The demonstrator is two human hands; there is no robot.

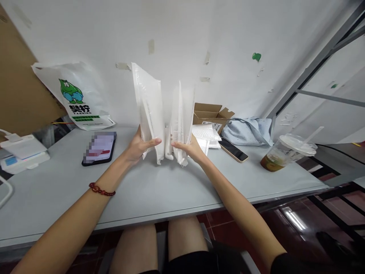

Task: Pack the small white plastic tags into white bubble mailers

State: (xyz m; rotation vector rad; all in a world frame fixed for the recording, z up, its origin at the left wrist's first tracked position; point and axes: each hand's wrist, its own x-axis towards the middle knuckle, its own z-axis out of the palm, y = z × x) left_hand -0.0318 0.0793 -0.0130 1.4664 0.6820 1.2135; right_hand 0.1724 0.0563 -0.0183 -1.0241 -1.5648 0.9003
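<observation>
Upright over the middle of the table stand white padded mailers, in two groups with a gap between their tops. My left hand (140,147) grips the left mailers (150,110), its thumb lying across their near edge. Around the right mailers (180,114) my right hand (191,149) is closed in the same way, thumb on the near side. The fingers behind both groups are mostly hidden. Between the hands the lower edges of the mailers come close together, near the tabletop. How many mailers each hand holds, I cannot tell.
More white mailers (207,134) lie behind my right hand, by an open cardboard box (209,111). Nearby are a phone (234,150), a pale blue cloth (248,131) and a lidded drink cup (281,154). Leftward are another phone (100,148), a printed bag (78,97) and a white device (24,146).
</observation>
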